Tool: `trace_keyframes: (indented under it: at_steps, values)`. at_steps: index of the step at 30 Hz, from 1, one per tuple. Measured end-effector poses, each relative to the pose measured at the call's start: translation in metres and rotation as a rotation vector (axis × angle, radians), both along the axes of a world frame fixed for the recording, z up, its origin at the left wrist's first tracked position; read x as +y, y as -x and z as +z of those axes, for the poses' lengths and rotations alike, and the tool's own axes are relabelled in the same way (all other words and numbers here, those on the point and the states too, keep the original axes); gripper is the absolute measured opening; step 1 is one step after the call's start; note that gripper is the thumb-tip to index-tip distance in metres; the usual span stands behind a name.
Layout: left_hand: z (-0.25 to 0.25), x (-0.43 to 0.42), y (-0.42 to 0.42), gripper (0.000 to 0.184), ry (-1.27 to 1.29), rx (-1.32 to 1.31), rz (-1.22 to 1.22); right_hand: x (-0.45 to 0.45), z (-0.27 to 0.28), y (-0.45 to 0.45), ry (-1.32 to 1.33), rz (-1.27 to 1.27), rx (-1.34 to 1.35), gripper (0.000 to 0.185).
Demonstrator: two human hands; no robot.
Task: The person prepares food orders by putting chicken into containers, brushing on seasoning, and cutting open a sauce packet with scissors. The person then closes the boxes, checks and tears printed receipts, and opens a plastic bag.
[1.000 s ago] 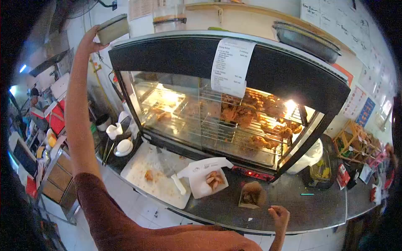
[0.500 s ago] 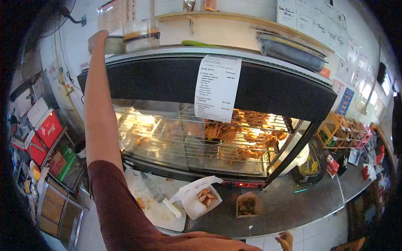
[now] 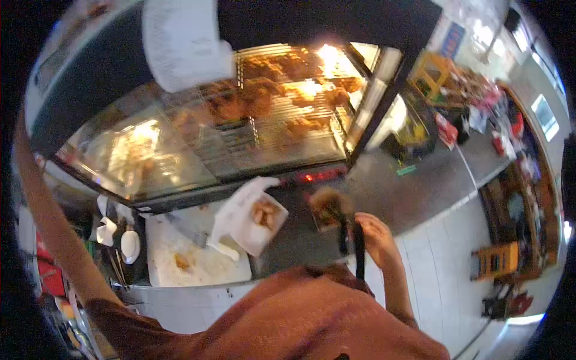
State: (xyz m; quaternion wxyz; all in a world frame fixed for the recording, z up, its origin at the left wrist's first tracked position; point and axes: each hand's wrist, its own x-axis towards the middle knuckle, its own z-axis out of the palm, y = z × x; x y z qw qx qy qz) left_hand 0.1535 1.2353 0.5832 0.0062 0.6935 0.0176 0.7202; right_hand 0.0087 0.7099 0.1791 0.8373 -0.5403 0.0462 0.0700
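My left arm (image 3: 51,222) stretches up along the left edge, its hand outside the picture. My right hand (image 3: 375,240) is raised right of my chest with curled fingers. Its fingertips meet a dark, narrow strip (image 3: 359,252), too blurred to identify. Just left of that hand, on the dark counter, stands a small brown open box (image 3: 327,210) with dark contents. Further left, an open white paper box (image 3: 255,237) holds sliced brown food pieces (image 3: 267,214). It sits beside a white cutting board (image 3: 180,255) with a white-handled knife (image 3: 222,247).
A lit glass warming cabinet (image 3: 210,174) with fried chicken (image 3: 258,96) on racks fills the back. A printed paper slip (image 3: 180,48) hangs on its front. The dark counter (image 3: 414,192) runs right toward wooden shelves (image 3: 432,72). A wooden stool (image 3: 498,261) stands on the tiled floor.
The view has tilted down and turned right. My left hand, earlier at a container on top of the cabinet, has left the picture. My right hand has risen to the dark strip.
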Motion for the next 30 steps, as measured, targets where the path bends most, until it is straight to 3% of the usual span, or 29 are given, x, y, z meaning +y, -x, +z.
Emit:
trace_keyframes:
  at_steps: [1,3,7,9,11,14,22,30]
  values:
    - [-0.019,-0.034,0.022,0.039,-0.013,0.014,-0.069,0.006,0.018,-0.005,-0.077,-0.043,0.115,0.025]
    - [-0.084,-0.099,0.074,0.044,-0.006,0.09,-0.221,0.029,0.055,-0.015,-0.311,0.125,-0.118,0.024]
    - [-0.204,-0.19,0.144,0.033,-0.003,0.495,-0.197,0.048,0.066,-0.018,-0.406,0.268,-0.139,0.024]
    - [-0.25,-0.218,0.155,0.036,0.112,0.639,-0.724,0.056,0.067,-0.016,-0.462,0.328,-0.118,0.022]
    - [-0.28,-0.238,0.158,0.032,0.135,0.625,-0.898,0.064,0.064,-0.012,-0.482,0.346,-0.096,0.021]
    - [-0.304,-0.26,0.163,0.027,0.274,0.669,-1.033,0.072,0.059,-0.008,-0.496,0.362,-0.117,0.019]
    - [-0.33,-0.285,0.189,0.028,0.15,0.699,-1.258,0.079,0.069,0.01,-0.399,0.25,-0.171,0.017]
    - [-0.334,-0.295,0.198,0.032,0.138,0.712,-1.262,0.073,0.071,0.021,-0.262,0.16,-0.241,0.02]
